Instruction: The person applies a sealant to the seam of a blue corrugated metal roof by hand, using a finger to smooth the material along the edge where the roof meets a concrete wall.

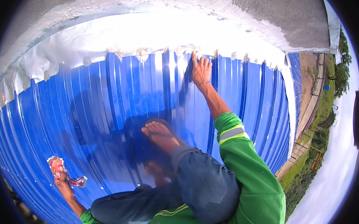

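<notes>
My right hand (202,71) reaches up to the lower edge of the white metal flashing (162,34). Its index finger is stretched out, the tip touching lumpy whitish sealant (193,48) where the flashing meets the blue ribbed roof sheet (133,82). The other fingers are partly bent, and I see nothing held in them. Low on the left, my left hand (62,180) is closed around a crumpled red and white packet (56,166). A loose shiny end of it hangs beside the fingers.
My sandalled foot (161,135) stands on the glossy roof ribs under my bent knee. A grey concrete wall (305,25) rises above the flashing. Beyond the roof's right edge (293,128) lie a dirt path (312,97), grass and trees, well below.
</notes>
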### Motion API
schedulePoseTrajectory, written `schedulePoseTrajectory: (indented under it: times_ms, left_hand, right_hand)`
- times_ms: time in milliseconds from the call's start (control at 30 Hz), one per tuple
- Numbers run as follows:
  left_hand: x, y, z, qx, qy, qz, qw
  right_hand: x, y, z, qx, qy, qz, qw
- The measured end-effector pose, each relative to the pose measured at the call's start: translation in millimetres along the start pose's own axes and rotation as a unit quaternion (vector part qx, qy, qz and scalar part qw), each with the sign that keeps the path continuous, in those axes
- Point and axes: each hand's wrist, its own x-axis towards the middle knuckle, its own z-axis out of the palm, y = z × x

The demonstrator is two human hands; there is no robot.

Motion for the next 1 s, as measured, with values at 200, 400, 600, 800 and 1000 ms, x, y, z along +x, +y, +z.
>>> schedulePoseTrajectory:
  times_ms: [200,400,600,800,1000]
  left_hand:
    - [-6.0,8.4,7.8,-0.018,0.014,-0.002,1.0]
    - [-16.7,1.1,-5.3,0.01,0.046,-0.021,0.999]
    - [-29.6,9.6,0.4,0.029,0.052,-0.001,0.998]
    - [-22.7,3.6,1.1,-0.001,0.031,0.013,0.999]
    - [-15.4,4.4,0.8,0.0,0.019,-0.035,0.999]
  right_hand:
    - [-3.2,22.5,-0.3,-0.118,-0.028,-0.044,0.992]
    - [-2.5,15.9,5.6,-0.07,-0.02,-0.017,0.997]
    - [2.8,8.9,8.5,0.145,0.016,0.067,0.987]
    - [3.5,-6.2,12.5,0.208,0.014,0.076,0.975]
    - [0.3,-1.4,4.4,0.27,0.027,0.127,0.954]
